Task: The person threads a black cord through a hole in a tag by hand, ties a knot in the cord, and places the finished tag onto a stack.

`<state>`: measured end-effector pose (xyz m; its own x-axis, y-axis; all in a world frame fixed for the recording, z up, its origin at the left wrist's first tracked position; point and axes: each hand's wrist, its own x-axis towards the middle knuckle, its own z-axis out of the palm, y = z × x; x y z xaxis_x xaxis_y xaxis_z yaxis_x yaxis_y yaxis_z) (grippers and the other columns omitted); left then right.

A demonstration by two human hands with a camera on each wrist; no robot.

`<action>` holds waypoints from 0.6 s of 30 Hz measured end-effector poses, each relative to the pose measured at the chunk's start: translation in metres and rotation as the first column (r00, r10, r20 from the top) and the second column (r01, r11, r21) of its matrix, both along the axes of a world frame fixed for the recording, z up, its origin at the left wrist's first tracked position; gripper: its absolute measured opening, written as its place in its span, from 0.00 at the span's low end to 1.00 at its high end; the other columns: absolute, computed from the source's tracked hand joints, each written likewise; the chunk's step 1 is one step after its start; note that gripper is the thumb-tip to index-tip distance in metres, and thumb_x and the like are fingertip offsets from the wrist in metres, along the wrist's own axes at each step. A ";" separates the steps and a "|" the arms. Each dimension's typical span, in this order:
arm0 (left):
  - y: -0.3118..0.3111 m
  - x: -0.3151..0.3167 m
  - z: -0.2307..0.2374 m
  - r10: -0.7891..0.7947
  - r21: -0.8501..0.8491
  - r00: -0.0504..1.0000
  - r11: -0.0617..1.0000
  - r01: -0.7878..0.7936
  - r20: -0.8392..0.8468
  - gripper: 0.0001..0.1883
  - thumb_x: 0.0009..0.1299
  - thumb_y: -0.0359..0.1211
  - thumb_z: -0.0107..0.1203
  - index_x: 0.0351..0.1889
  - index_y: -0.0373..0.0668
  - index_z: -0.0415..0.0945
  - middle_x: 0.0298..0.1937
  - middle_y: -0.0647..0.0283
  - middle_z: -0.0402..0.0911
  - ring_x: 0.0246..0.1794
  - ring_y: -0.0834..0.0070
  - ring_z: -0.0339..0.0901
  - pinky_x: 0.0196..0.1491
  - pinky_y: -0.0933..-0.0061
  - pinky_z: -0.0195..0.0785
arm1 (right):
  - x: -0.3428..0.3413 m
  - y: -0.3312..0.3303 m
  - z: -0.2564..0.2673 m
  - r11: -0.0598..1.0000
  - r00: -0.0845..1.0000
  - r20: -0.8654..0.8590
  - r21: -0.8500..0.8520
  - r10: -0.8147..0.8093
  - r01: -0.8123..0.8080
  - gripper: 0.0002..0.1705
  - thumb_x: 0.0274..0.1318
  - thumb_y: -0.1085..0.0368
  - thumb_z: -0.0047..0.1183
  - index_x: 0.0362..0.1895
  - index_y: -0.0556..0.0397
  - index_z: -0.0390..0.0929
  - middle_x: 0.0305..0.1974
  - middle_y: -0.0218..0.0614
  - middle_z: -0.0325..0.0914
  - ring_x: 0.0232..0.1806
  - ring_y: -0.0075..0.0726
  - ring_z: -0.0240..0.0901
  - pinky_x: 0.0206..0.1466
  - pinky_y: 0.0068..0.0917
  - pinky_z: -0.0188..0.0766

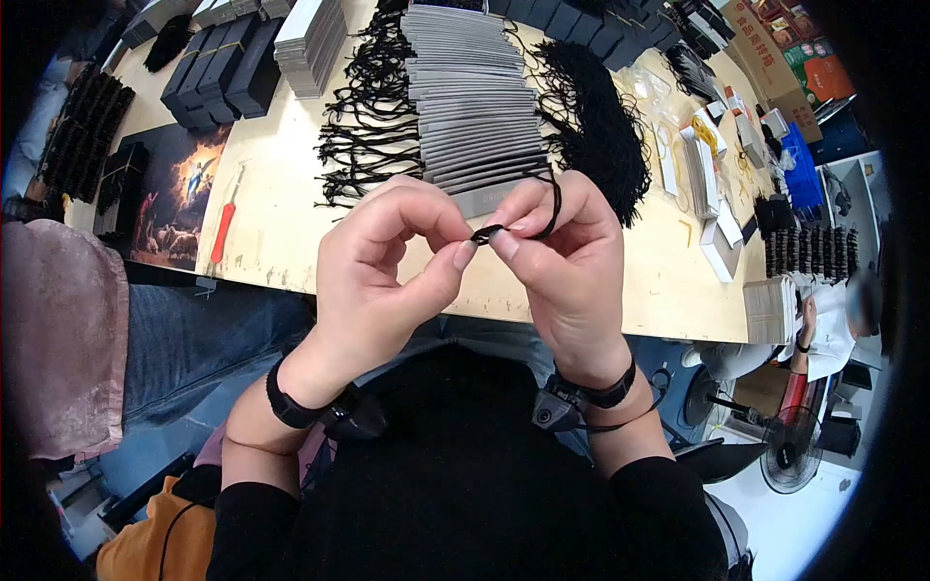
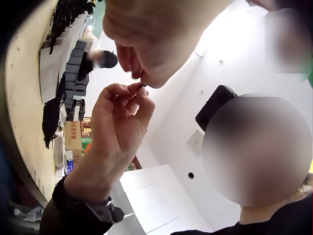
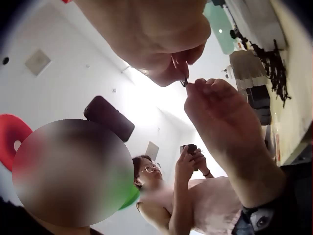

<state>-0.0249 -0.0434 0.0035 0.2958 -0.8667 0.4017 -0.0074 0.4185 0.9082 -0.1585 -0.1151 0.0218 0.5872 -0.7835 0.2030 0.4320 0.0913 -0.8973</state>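
Note:
In the head view, a thin black cord [image 1: 484, 233] is stretched between both hands in front of the table edge. My left hand [image 1: 387, 257] pinches one end between thumb and forefinger. Thumb and fingers of my right hand [image 1: 572, 257] pinch it close beside, and a loop of the cord rises over the right fingers. Just beyond the fingertips lies a long overlapping row of grey cards [image 1: 475, 107], with black cords [image 1: 373, 107] trailing from its left side. Both wrist views show the fingertips meeting at a small dark bit of cord [image 3: 184, 82].
A heap of black cords [image 1: 596, 126] lies right of the cards. Left are black boxes [image 1: 208, 73], a white stack [image 1: 308, 48], a picture [image 1: 179, 189] and a red-handled tool [image 1: 225, 225]. Another person [image 3: 210, 200] stands nearby. A fan [image 1: 790, 450] stands at the right.

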 end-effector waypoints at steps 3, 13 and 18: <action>0.000 -0.004 0.002 0.291 -0.199 0.893 0.952 -0.233 0.344 0.10 0.49 0.18 0.56 0.29 0.38 0.73 0.29 0.62 0.74 0.31 0.73 0.71 0.33 0.78 0.63 | 0.003 0.007 0.001 0.964 0.985 -0.057 -0.223 -0.161 0.145 0.12 0.39 0.82 0.52 0.22 0.55 0.64 0.29 0.33 0.70 0.35 0.23 0.68 0.41 0.20 0.66; 0.006 -0.007 0.012 0.124 -0.006 0.991 0.992 -0.124 0.057 0.05 0.56 0.22 0.56 0.30 0.36 0.73 0.28 0.64 0.74 0.29 0.78 0.71 0.34 0.80 0.63 | 0.003 0.008 -0.009 0.894 0.970 0.052 -0.378 -0.237 0.239 0.09 0.41 0.83 0.53 0.26 0.57 0.71 0.32 0.40 0.75 0.37 0.30 0.73 0.41 0.21 0.68; 0.006 -0.009 0.016 0.047 0.161 0.986 0.987 -0.021 -0.158 0.08 0.60 0.26 0.57 0.36 0.35 0.73 0.31 0.68 0.75 0.29 0.86 0.69 0.35 0.85 0.63 | -0.001 0.003 -0.008 0.835 0.966 0.018 -0.499 -0.257 0.232 0.09 0.39 0.81 0.56 0.26 0.55 0.73 0.32 0.38 0.77 0.35 0.29 0.74 0.37 0.20 0.67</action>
